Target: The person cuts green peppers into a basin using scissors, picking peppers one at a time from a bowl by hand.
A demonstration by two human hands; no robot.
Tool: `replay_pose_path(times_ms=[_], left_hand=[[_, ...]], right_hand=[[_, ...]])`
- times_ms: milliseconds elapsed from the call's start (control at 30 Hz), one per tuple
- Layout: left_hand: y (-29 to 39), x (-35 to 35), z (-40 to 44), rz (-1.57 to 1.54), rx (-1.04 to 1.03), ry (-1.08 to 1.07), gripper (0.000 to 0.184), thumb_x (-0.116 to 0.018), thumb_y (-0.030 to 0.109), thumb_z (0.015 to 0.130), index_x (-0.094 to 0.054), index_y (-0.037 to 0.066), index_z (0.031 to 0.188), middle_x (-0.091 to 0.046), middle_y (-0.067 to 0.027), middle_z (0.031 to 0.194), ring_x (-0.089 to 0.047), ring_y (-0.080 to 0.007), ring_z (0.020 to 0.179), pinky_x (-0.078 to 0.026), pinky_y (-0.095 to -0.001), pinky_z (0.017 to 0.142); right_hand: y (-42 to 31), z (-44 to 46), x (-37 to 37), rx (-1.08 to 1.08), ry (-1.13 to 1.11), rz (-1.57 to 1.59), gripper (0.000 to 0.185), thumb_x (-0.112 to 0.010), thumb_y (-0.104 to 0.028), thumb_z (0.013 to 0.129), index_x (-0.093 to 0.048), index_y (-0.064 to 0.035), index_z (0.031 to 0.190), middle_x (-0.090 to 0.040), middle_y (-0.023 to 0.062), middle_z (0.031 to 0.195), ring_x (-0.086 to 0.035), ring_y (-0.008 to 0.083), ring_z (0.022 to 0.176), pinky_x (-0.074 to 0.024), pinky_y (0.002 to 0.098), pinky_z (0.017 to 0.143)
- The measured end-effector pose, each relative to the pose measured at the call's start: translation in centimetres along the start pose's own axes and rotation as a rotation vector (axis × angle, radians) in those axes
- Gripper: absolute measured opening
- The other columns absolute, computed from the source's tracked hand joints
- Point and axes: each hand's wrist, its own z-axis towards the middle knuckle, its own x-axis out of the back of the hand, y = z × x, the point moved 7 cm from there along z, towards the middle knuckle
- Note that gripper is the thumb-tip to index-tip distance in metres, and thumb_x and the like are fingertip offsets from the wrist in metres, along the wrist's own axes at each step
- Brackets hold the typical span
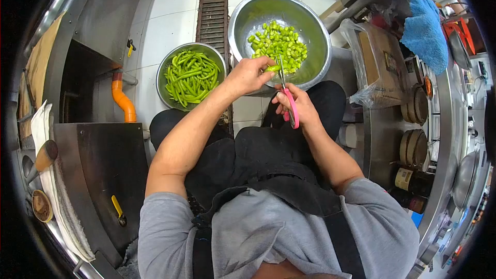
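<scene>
My left hand (252, 76) pinches a green chili pepper (272, 68) over the near edge of a large steel bowl (238, 31). My right hand (298, 105) is closed around the pink handles of a pair of scissors (291, 104). The scissor blades point up into the bowl and stand right beside the pepper; whether they touch it I cannot tell. Cut green pepper pieces (279, 44) lie in the bottom of the large bowl. To the left, a smaller steel bowl (161, 83) is full of whole long green peppers (191, 76).
A rusty drain grate (212, 8) runs along the white tiled floor (173, 8). On the left are steel cabinets and an orange pipe (123, 98). At right, a plastic-wrapped box (382, 64), a blue towel (424, 28) and shelves with bottles (413, 181) stand close by.
</scene>
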Motion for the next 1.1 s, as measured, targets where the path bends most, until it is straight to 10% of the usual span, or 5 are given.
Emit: replay_pose_path(times_ms=[300, 633, 1100], left_hand=[[-1.3, 1.1, 0.2, -0.016, 0.101, 0.074, 0.028, -0.072, 0.021, 0.079, -0.059, 0.003, 0.097, -0.067, -0.0104, 0.077, -0.066, -0.0199, 0.067, -0.052, -0.0327, 0.064], [-0.8, 1.0, 0.0, -0.047, 0.095, 0.137, 0.023, -0.069, 0.016, 0.081, -0.061, 0.002, 0.097, -0.068, -0.0109, 0.080, -0.068, -0.0199, 0.070, -0.053, -0.0319, 0.065], [-1.3, -0.1, 0.1, -0.040, 0.112, 0.040, 0.021, -0.069, 0.013, 0.081, -0.061, 0.002, 0.097, -0.069, -0.0103, 0.081, -0.068, -0.0177, 0.074, -0.054, -0.0309, 0.068]], right_hand=[[-0.1, -0.1, 0.6, -0.105, 0.075, -0.029, 0.043, -0.069, -0.031, 0.085, -0.059, 0.0010, 0.111, -0.058, 0.0057, 0.068, -0.052, 0.0108, 0.044, -0.0388, 0.0245, 0.040], [0.8, -0.1, -0.3, -0.036, 0.007, -0.028, 0.052, -0.071, -0.032, 0.083, -0.054, 0.0010, 0.119, -0.063, 0.0065, 0.082, -0.061, 0.0133, 0.063, -0.0469, 0.0255, 0.055], [0.4, -0.4, 0.0, -0.112, 0.063, -0.014, 0.036, -0.069, -0.029, 0.085, -0.059, 0.0010, 0.103, -0.055, 0.0044, 0.063, -0.051, 0.0113, 0.043, -0.0379, 0.0241, 0.039]])
